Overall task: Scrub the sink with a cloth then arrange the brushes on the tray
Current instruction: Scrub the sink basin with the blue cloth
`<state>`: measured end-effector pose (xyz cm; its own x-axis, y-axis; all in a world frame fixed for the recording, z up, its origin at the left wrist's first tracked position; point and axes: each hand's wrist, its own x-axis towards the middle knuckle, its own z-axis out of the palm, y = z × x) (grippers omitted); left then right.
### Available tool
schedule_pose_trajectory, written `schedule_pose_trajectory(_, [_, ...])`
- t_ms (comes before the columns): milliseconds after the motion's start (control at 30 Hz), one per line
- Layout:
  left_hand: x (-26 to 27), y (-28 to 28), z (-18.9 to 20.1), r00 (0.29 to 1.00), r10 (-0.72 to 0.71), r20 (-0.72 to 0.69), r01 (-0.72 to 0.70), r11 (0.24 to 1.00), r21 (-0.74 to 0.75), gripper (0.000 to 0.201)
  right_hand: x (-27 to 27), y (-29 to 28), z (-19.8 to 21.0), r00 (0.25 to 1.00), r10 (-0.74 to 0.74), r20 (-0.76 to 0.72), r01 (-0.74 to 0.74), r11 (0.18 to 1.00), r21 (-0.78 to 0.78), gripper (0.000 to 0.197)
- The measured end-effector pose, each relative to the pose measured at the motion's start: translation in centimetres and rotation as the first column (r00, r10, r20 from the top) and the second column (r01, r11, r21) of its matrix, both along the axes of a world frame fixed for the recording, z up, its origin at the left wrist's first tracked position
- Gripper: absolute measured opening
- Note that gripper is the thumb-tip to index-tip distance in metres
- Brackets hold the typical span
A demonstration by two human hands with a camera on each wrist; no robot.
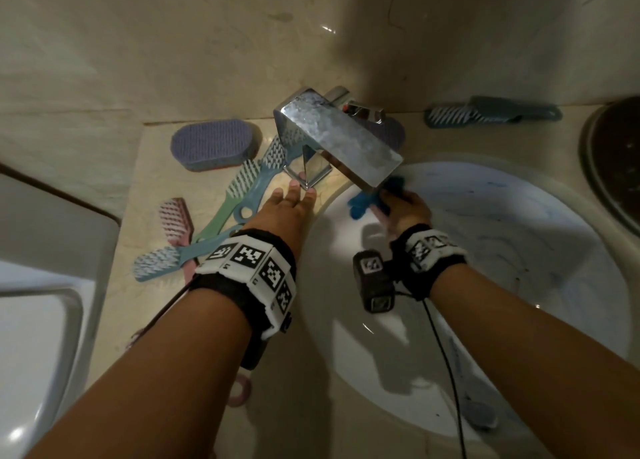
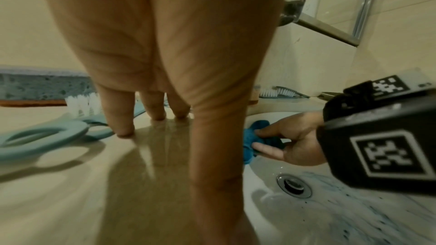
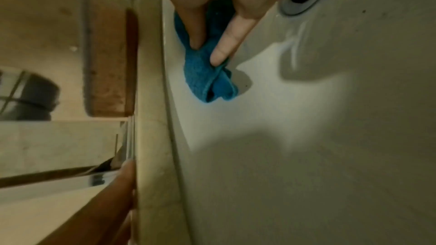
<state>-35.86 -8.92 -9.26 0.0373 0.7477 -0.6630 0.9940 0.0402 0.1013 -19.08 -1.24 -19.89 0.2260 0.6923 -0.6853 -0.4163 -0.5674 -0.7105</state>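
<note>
My right hand [image 1: 389,204] grips a bunched blue cloth [image 1: 360,206] against the far-left wall of the white sink [image 1: 450,320], just under the chrome tap [image 1: 339,140]. In the right wrist view my fingers [image 3: 224,47] pinch the cloth [image 3: 210,79] close to the rim. My left hand [image 1: 298,191] lies flat on the counter by the tap's base, with straight fingertips [image 2: 122,129] pressing down and holding nothing. Several brushes lie left of it: a green one [image 1: 239,195], blue ones [image 1: 159,263] and a pink one [image 1: 176,221].
A purple sponge [image 1: 214,143] sits at the back left and a grey brush [image 1: 485,114] at the back right. A white rimmed tray [image 1: 74,306] is at the lower left, a dark round object [image 1: 616,161] at the far right. Blue smears cover the basin around the drain [image 2: 293,185].
</note>
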Motion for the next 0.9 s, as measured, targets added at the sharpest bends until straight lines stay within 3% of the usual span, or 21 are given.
schedule_pose_trajectory(67, [0.0, 0.0, 0.1, 1.000, -0.013, -0.012, 0.013, 1.000, 0.000, 0.084, -0.4, -0.4, 0.5, 1.000, 0.019, -0.018, -0.019, 1.000, 0.004, 0.040])
schedule_pose_trajectory(200, [0.1, -0.1, 0.1, 1.000, 0.000, -0.002, 0.000, 1.000, 0.012, 0.082, 5.0, 1.9, 0.7, 0.987, -0.159, 0.036, 0.156, 0.984, 0.085, 0.048])
schedule_pose_trajectory(300, [0.1, -0.1, -0.1, 1.000, 0.011, 0.004, -0.011, 1.000, 0.029, 0.082, 4.7, 1.9, 0.7, 0.975, -0.219, 0.033, 0.214, 0.970, 0.111, 0.044])
schedule_pose_trajectory(400, [0.0, -0.1, -0.4, 1.000, 0.016, 0.002, -0.016, 0.999, 0.044, 0.083, 0.5, 0.5, 0.0, 0.996, -0.076, -0.050, 0.078, 0.996, 0.039, 0.041])
schedule_pose_trajectory(500, [0.1, 0.0, -0.5, 1.000, 0.010, -0.003, -0.010, 0.999, 0.049, 0.085, -1.1, -0.4, -0.4, 0.992, 0.124, -0.022, -0.124, 0.992, -0.038, 0.042])
schedule_pose_trajectory(700, [0.0, 0.0, -0.6, 1.000, 0.019, 0.005, -0.020, 0.999, 0.045, 0.084, 6.3, 2.0, -0.6, 0.989, -0.035, 0.146, 0.023, 0.996, 0.086, 0.048])
schedule_pose_trajectory(800, [0.1, -0.1, -0.4, 1.000, 0.025, 0.007, -0.025, 0.999, 0.038, 0.084, 4.9, 1.1, -2.6, 0.923, 0.182, 0.339, -0.196, 0.981, 0.008, 0.040])
schedule_pose_trajectory(900, [0.3, -0.1, -0.1, 1.000, 0.020, -0.009, -0.020, 0.999, 0.039, 0.083, 2.7, -0.1, -4.0, 0.755, 0.585, 0.296, -0.589, 0.804, -0.086, 0.036])
